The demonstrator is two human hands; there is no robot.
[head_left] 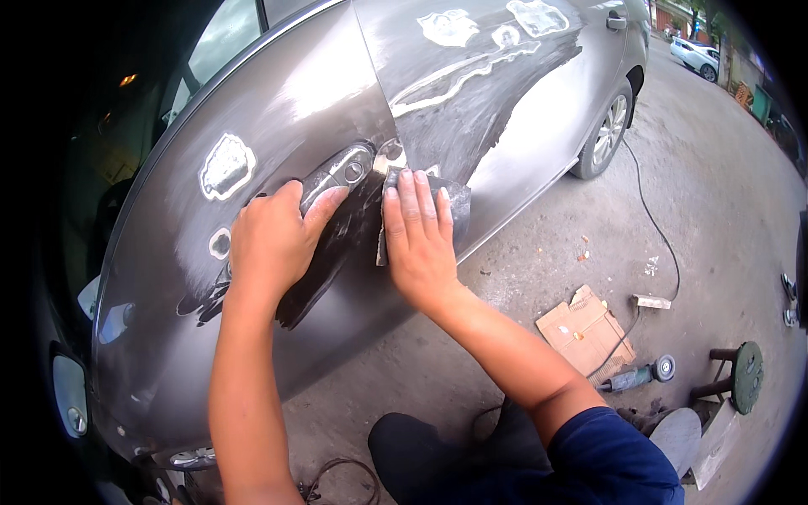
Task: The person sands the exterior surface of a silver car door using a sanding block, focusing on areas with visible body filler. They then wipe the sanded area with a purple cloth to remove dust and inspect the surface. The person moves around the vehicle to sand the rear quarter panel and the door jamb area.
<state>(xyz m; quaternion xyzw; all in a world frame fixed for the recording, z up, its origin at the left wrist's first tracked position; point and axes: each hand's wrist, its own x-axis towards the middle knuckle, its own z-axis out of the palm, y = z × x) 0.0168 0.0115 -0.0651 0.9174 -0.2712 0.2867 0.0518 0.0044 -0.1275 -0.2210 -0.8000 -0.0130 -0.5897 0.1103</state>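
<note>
Before me is the grey side of a car, its front door point(168, 278) dulled by scuffing, with whitish filler patches point(228, 167). My left hand point(273, 236) is closed around the dark door handle point(337, 171), its thumb along the lower side. Just right of it, near the door gap, my right hand point(419, 236) presses a dark sheet of sandpaper point(459, 210) against the panel. Its fingers lie stretched over the sheet, whose edges stick out on both sides. Bare metal and black paint show below the handle. More filler point(459, 82) marks the rear door.
On the concrete to the right lie flattened cardboard point(581, 332), an angle grinder point(644, 374) and a cable point(652, 206) with a small pale block point(651, 301). A round-topped stool point(746, 377) stands farther right. Behind it all, a light-coloured car point(695, 57) is parked.
</note>
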